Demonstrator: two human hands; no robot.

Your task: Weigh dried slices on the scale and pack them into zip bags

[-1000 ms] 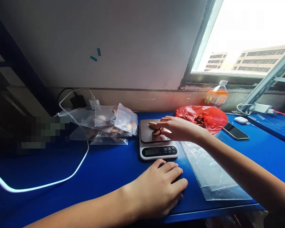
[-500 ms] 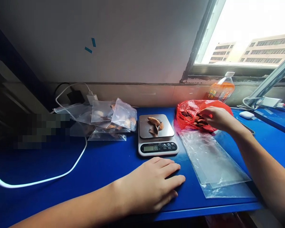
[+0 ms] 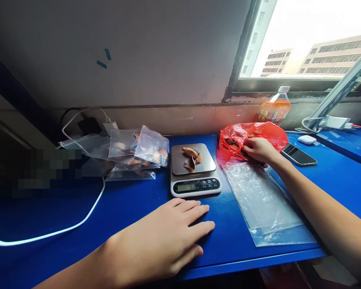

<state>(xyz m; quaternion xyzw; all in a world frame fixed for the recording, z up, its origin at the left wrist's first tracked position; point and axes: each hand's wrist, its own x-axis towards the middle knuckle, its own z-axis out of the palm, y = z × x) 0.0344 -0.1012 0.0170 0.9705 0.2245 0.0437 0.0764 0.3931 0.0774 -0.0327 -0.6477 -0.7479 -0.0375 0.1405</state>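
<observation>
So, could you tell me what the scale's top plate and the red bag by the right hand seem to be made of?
The scale top plate looks like brushed metal: grey-brown with a dull sheen, on a white, likely plastic body. The red bag looks like thin plastic film: crinkled, glossy, translucent. The right hand reaches into it.

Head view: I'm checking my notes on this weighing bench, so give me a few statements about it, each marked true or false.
1. The right hand reaches into the red plastic bag. True.
2. The scale has an empty platform. False: brown dried pieces lie on it.
3. The left hand lies flat on the blue table. True.
4. The phone sits left of the scale. False: it lies to the right, beyond the red bag.
5. Clear flat bags lie right of the scale. True.
</observation>
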